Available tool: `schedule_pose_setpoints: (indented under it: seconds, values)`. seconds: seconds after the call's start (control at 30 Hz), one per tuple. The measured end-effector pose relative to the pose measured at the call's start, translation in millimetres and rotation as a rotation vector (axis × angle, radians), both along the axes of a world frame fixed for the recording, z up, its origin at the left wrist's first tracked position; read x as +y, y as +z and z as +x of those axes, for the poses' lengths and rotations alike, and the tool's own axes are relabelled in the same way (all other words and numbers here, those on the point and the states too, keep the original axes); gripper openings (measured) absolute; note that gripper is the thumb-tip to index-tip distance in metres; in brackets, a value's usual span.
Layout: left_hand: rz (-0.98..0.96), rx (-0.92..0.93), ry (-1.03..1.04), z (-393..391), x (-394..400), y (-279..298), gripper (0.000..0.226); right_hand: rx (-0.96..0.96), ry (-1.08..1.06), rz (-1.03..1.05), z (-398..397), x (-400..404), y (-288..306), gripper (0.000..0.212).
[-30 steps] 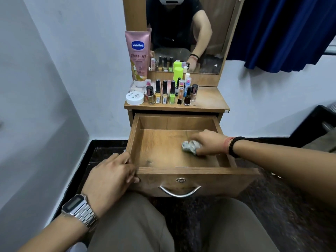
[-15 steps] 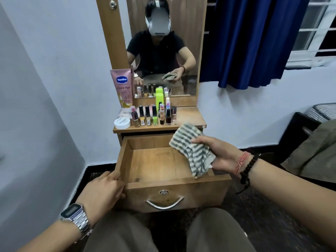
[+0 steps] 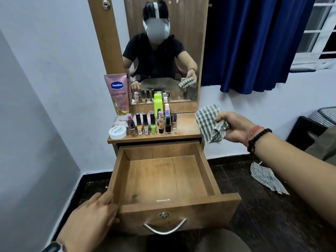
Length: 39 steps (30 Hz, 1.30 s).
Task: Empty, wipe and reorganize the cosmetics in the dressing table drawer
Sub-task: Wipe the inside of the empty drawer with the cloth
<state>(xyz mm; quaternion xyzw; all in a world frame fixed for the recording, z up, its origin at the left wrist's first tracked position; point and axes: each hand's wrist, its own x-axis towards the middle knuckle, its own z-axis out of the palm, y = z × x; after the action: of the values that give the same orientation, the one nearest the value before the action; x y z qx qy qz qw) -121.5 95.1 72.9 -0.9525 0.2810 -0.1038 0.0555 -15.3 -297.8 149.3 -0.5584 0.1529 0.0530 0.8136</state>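
Note:
The wooden drawer (image 3: 209, 177) of the dressing table stands pulled out, with nothing inside it. My left hand (image 3: 92, 215) grips its front left corner. My right hand (image 3: 234, 127) holds a green-and-white striped cloth (image 3: 209, 120) in the air, to the right of the tabletop (image 3: 187, 128) and above the drawer's right side. On the tabletop stand several nail polish bottles (image 3: 151, 124), a pink Vaseline tube (image 3: 118, 95), a white round jar (image 3: 117, 133) and a lime green bottle (image 3: 157, 105).
A mirror (image 3: 163, 51) rises behind the tabletop. A second striped cloth (image 3: 267, 177) lies on the dark floor at the right. Blue curtain (image 3: 254, 42) and window at the back right, white walls on the left, dark furniture (image 3: 305, 133) at the far right.
My right hand lifted the cloth out of the drawer, where it was wiping the bottom, and carried it up and to the right. My left hand stayed on the drawer corner.

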Motion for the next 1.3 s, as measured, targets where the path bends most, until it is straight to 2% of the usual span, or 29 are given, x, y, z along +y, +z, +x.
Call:
schedule_pose_setpoints:
  seconds: [0.1,0.13,0.23,0.3,0.37,0.43,0.47,0.53,0.6,0.67,0.77,0.83,1.07,1.3]
  values:
    - [-0.038,0.000,0.010,3.9,-0.6,-0.5,0.054,-0.085,-0.040,0.012,47.5,-6.1,4.9,0.030]
    - [-0.058,-0.005,0.013,5.5,-0.4,-1.0,0.054,-0.078,-0.053,-0.050,62.0,-6.5,1.5,0.031]
    - [-0.087,-0.025,0.009,9.1,2.9,-6.5,0.051,0.067,-0.069,-0.545,95.2,-7.2,-21.9,0.030]
    - [-0.124,-0.066,-0.015,11.4,4.9,-8.7,0.040,0.083,-0.077,-0.781,112.5,-9.7,-37.3,0.031]
    - [-0.146,-0.114,-0.020,11.8,5.6,-8.3,0.027,0.045,-0.086,-0.771,121.5,-9.4,-42.5,0.034]
    - [-0.124,-0.135,-0.024,11.6,5.2,-7.8,0.029,0.015,-0.069,-0.762,126.5,-5.2,-43.9,0.037]
    - [-0.112,-0.130,-0.025,11.4,4.6,-7.1,0.035,0.013,-0.065,-0.836,127.3,-2.8,-44.9,0.040]
    - [-0.101,-0.105,-0.014,11.0,3.1,-6.0,0.046,0.008,-0.119,-1.147,126.1,0.3,-45.4,0.051]
    - [-0.102,-0.087,-0.009,9.9,1.6,-4.5,0.049,-0.097,-0.217,-1.478,121.1,7.7,-45.8,0.055]
    - [-0.107,-0.081,-0.013,8.6,0.6,-3.7,0.048,-0.232,-0.186,-1.643,120.5,17.5,-50.4,0.054]
    - [-0.101,-0.083,-0.005,6.9,-1.0,-1.6,0.048,-0.152,0.159,-1.666,126.0,27.3,-64.0,0.054]
    - [-0.107,-0.073,0.013,6.5,-2.0,-0.7,0.051,-0.062,0.262,-1.661,132.7,24.3,-68.3,0.055]
    - [-0.091,-0.080,0.012,7.4,-1.3,-2.7,0.050,-0.005,0.285,-1.684,152.5,20.1,-65.5,0.056]
    - [-0.060,-0.079,0.015,8.8,3.0,-9.8,0.052,-0.075,0.285,-1.664,146.8,15.7,-64.5,0.057]
